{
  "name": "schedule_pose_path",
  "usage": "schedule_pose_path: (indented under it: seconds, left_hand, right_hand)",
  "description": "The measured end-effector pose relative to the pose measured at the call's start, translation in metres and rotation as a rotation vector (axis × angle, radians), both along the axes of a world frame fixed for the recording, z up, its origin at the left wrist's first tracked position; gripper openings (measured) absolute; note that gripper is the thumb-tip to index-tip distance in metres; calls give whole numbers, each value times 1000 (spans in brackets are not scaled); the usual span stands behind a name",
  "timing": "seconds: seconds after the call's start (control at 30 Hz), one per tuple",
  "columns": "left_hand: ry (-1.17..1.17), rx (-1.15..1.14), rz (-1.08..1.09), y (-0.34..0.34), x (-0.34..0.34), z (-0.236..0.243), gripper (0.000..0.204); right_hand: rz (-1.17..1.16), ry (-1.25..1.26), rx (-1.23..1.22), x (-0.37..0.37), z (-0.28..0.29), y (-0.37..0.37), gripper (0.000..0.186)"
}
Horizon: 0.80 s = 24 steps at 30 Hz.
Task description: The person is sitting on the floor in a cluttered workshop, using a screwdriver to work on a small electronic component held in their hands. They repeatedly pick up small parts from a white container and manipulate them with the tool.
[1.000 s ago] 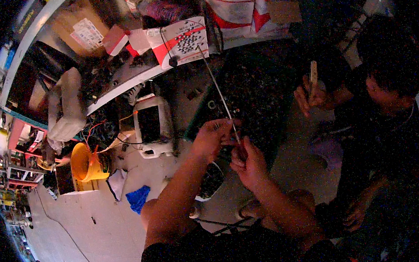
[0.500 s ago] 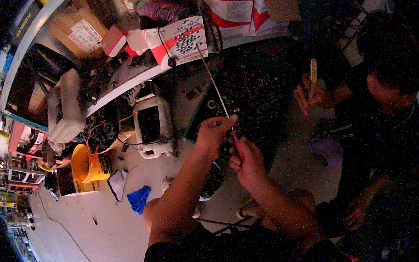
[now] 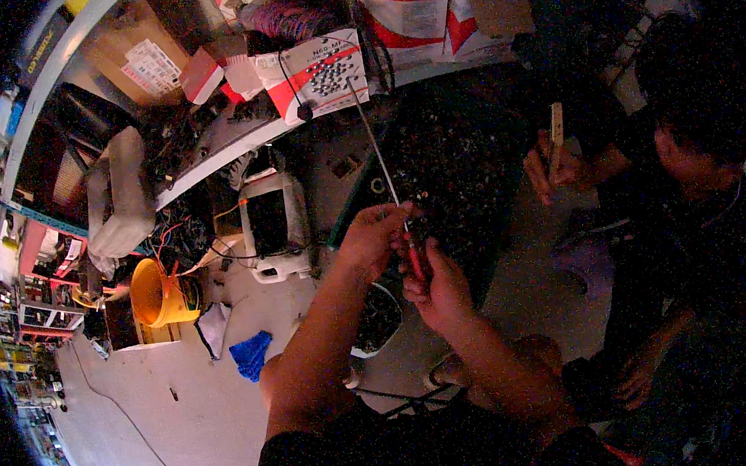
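A long screwdriver (image 3: 373, 143) with a thin metal shaft and a red handle runs up and away from my hands. My right hand (image 3: 443, 288) is closed around the red handle. My left hand (image 3: 372, 237) pinches the shaft just above the handle. At its far end, the shaft's tip overlaps a white and red package (image 3: 283, 89) bearing many small shiny metal pieces (image 3: 331, 73); whether it touches them I cannot tell. Below the shaft lies a dark green-edged tray (image 3: 350, 213) full of small, dimly lit parts.
A co-worker's hand (image 3: 564, 170) at the right holds a light, flat object (image 3: 556, 132). Shelving (image 3: 215, 161) crosses the far left. On the floor are a yellow bucket (image 3: 156, 293), a cut-open white container (image 3: 281, 268), a blue cloth (image 3: 250, 356) and a white-rimmed container (image 3: 388, 339).
Both my hands have shifted slightly left with the screwdriver. My left fingers have drawn closer together on the shaft. The tip stays over the metal pieces.
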<state>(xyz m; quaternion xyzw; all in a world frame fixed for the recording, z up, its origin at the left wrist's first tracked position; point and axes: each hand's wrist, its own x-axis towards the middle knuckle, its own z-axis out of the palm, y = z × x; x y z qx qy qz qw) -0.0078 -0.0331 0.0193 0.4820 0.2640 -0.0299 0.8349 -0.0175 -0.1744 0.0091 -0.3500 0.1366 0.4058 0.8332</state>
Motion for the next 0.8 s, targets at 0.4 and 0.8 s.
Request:
schedule_pose_path:
  seconds: [0.4, 0.8]
  left_hand:
    - [-94, 5, -5, 3, 2, -4, 27]
    - [-158, -401, 192, 29, -10, -18, 32]
  right_hand:
    - [-68, -46, 33, -1, -5, 2, 21]
    - [-36, 46, 140, 1, 7, 1, 22]
